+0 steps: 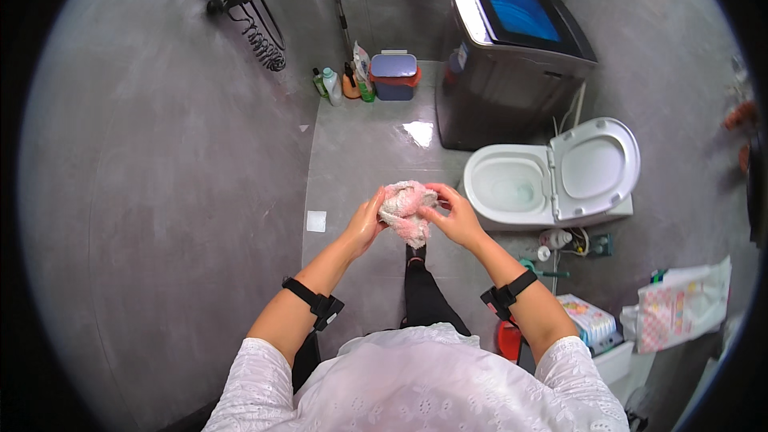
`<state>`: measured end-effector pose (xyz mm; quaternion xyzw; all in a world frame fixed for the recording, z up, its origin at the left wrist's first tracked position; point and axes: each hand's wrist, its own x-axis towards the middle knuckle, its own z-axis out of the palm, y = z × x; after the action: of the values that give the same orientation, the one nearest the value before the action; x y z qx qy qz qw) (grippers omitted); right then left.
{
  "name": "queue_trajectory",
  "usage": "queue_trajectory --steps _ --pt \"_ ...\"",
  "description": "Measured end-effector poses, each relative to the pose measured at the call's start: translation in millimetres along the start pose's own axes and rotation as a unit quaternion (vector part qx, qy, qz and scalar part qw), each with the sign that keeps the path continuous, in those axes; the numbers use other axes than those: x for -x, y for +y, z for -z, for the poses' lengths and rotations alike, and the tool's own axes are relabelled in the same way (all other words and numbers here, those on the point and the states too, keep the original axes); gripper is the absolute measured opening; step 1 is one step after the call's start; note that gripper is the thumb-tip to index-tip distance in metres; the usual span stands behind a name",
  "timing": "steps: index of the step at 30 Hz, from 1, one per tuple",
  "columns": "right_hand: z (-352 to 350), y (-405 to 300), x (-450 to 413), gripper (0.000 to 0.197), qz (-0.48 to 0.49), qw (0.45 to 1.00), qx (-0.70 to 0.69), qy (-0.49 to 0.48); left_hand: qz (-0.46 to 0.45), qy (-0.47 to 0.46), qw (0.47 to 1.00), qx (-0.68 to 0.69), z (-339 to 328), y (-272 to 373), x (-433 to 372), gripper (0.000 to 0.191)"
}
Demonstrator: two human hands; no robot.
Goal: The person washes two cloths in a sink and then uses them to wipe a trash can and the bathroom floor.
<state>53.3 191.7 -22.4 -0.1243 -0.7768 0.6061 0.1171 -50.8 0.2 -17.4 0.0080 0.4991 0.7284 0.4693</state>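
Observation:
Bunched up between both hands is a pink and white fluffy cloth, held in the air in front of me over the floor. My left hand grips its left side, and the skin looks wet. On the other side my right hand pinches the cloth between thumb and fingers. A lower corner of the cloth hangs down above my dark shoe. Just right of my right hand stands a white toilet with its lid and seat raised.
A top-loading washing machine stands behind the toilet. Cleaning bottles and a lidded blue bin line the far wall. A shower fitting with a coiled hose is on the left wall. Plastic packages and a bag lie at right.

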Motion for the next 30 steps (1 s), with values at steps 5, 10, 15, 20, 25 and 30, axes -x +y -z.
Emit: queue_trajectory --steps 5,10,15,20,25,30 --pt "-1 32 -102 0.030 0.002 0.998 0.055 -0.020 0.014 0.033 0.999 0.002 45 35 -72 0.052" --pt "-19 43 -210 0.033 -0.141 0.963 -0.120 -0.195 -0.020 -0.019 0.996 -0.091 96 82 -136 0.046" --pt "-64 48 -303 0.042 -0.266 0.904 -0.166 -0.290 0.006 -0.013 1.000 0.018 143 110 -192 0.044" --pt "-94 115 -353 0.051 -0.200 0.966 -0.111 -0.119 0.056 0.062 0.996 -0.039 187 134 -258 0.041" --pt "-113 133 -397 0.065 -0.265 0.919 -0.285 -0.057 -0.021 0.069 0.997 -0.032 237 138 -317 0.033" --pt "-128 205 -431 0.044 -0.190 0.960 0.028 -0.205 -0.168 0.084 0.902 -0.388 284 123 -376 0.021"
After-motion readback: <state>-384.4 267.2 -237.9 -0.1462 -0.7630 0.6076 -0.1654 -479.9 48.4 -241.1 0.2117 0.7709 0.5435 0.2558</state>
